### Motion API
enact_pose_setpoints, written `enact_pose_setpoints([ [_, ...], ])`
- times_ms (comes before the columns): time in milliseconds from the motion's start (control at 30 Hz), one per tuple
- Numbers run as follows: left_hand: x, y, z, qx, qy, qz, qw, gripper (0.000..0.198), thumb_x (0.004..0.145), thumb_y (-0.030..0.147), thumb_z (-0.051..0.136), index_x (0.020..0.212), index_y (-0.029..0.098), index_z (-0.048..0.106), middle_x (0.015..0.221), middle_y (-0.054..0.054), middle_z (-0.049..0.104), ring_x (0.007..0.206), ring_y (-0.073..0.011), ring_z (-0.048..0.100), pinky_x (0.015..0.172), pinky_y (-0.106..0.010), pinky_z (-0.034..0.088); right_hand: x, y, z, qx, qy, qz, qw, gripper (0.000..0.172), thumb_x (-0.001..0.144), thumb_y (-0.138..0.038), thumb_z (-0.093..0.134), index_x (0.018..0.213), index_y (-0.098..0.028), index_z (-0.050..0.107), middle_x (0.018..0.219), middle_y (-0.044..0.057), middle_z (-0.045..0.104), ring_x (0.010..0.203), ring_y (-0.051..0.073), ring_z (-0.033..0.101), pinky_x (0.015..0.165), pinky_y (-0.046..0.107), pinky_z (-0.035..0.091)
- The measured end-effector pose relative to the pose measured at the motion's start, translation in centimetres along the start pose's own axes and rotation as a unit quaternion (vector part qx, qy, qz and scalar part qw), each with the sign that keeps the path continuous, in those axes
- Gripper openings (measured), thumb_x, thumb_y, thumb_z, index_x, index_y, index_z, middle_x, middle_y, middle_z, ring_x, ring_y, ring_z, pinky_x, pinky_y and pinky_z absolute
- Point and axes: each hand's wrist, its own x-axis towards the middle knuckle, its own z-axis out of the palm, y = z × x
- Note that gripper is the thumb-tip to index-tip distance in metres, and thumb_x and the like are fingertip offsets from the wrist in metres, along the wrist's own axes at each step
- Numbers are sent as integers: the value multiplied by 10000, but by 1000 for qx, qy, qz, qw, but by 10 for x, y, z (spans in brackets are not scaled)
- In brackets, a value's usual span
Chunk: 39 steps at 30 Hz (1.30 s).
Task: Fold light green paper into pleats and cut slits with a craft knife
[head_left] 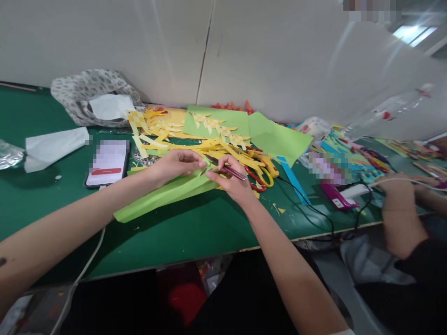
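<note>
A light green paper strip (159,199), folded lengthwise, slants above the green table. At its upper end, my left hand (179,164) pinches the paper between thumb and fingers. My right hand (234,181) grips the same end from the other side, and a dark red pen (234,173) lies across its fingers. Just beyond my hands are yellow paper strips (213,148) in a heap, with scissors (267,179) with red and yellow handles partly among them. Yellow checkered paper cut-outs (218,126) rest on a light green sheet (279,137) behind.
To the left, a phone (107,163) lies beside white paper (57,148) and a patterned cloth bag (96,93). A blue strip (293,179), a purple power bank (338,196) and cables are to the right. Another person's arm (400,214) rests at the far right.
</note>
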Motion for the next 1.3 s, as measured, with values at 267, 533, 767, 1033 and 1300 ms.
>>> enact_pose_setpoints([
  [267,0,6,-12,40,-59,-38,997,269,636,336,785,806,164,668,674,18,619,609,-90,525,610,-252,427,0,3,-4,33,-7,24,999,434,615,-368,799,775,-241,417,695,-55,504,661,130,529,616,275,421],
  [533,-2,8,-13,58,-85,-6,995,249,651,320,768,823,182,653,718,17,659,659,-108,584,640,-255,447,-5,-6,1,54,-42,77,995,514,532,-287,848,800,-254,411,697,-64,505,619,120,495,535,249,409],
  [767,-4,9,-11,51,-60,-14,997,236,641,326,771,798,179,672,734,2,682,664,-120,607,663,-275,467,-6,-6,4,50,-45,89,994,529,516,-316,852,817,-251,422,718,-64,517,642,130,517,572,269,445],
  [1033,-2,7,-10,29,-67,-10,997,200,652,282,755,779,169,651,716,12,658,678,-108,600,689,-267,465,-7,1,7,41,-36,77,996,526,532,-314,849,826,-256,417,713,-57,546,707,163,593,595,285,461],
  [1300,-2,14,-22,113,-101,-20,988,350,708,394,703,987,192,643,729,-2,641,667,-131,590,603,-254,448,-6,1,2,27,-38,52,998,491,586,-319,828,799,-252,390,693,-62,580,704,161,623,605,285,449],
])
